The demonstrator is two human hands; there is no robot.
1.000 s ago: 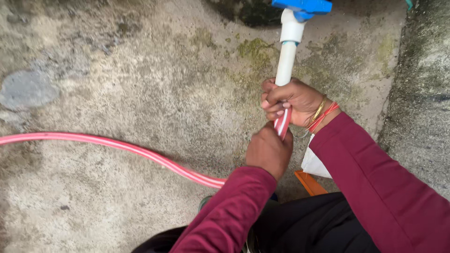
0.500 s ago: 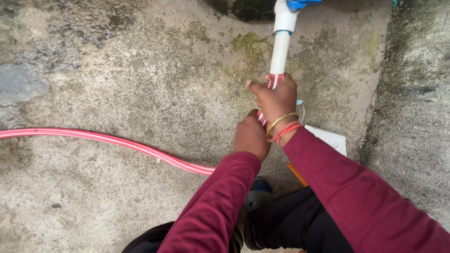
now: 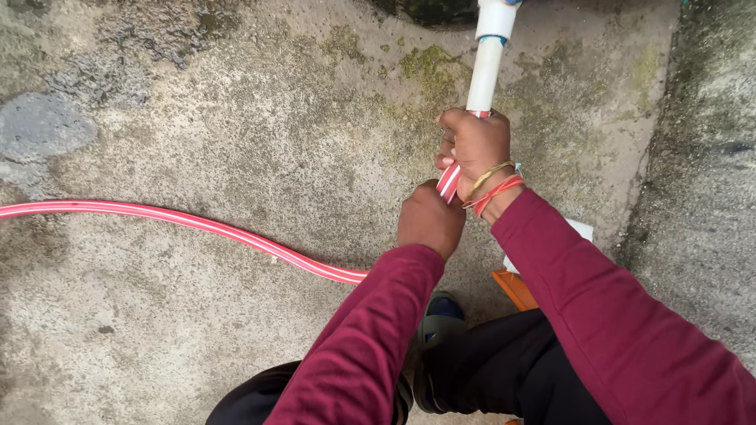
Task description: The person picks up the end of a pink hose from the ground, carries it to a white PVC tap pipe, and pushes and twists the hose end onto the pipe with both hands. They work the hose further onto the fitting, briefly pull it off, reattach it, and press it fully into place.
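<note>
Nearest the camera, two maroon sleeves (image 3: 370, 346) reach forward over dark trousers and a sandalled foot (image 3: 441, 315), with an orange object (image 3: 516, 287) just beside the leg on the concrete floor (image 3: 197, 330).

The left hand (image 3: 429, 219) is curled shut around the pink striped hose (image 3: 197, 223), gripping it just below its end; that grip looks meant to brace the hose and feed it upward. The right hand (image 3: 476, 145), with bangles (image 3: 492, 185) at the wrist, is wrapped tight where the hose end (image 3: 449, 179) meets the white pipe (image 3: 484, 75), seemingly to keep the two lined up at the joint. How far the hose sits over the pipe cannot be told, since the fingers cover it.

The hose's long axis runs nearly flat across the floor from the left edge, dips toward the sleeves, then turns up between the hands, its end pointing up and away along the pipe.

Farther off, the pipe rises almost straight to the top edge, against mossy, stained concrete
</note>
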